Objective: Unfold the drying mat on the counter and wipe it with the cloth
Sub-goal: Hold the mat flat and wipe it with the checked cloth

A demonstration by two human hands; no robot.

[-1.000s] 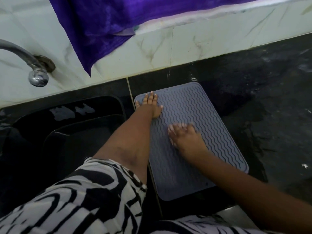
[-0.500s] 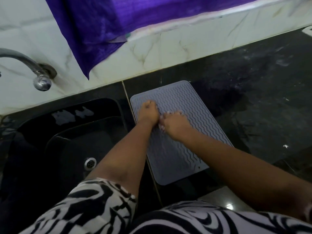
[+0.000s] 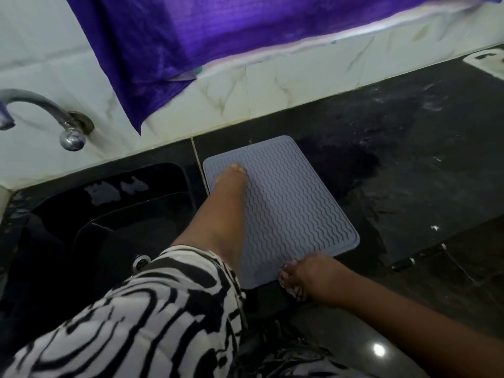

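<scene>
The grey drying mat with a wavy ribbed surface lies unfolded and flat on the black counter, just right of the sink. My left hand presses down on the mat's far left part, fingers together, holding nothing. My right hand rests at the mat's near right edge, its fingers spread and curled on the counter just past the edge. A large purple cloth hangs from the ledge over the tiled wall behind the mat; neither hand touches it.
A black sink with a drain lies left of the mat, under a metal tap. White marbled tiles back the counter. A white board sits at the far right. The counter looks wet and streaky.
My right hand slid from the mat's middle down to its near right edge. My left hand stayed on the far left part. The view shifted slightly.
</scene>
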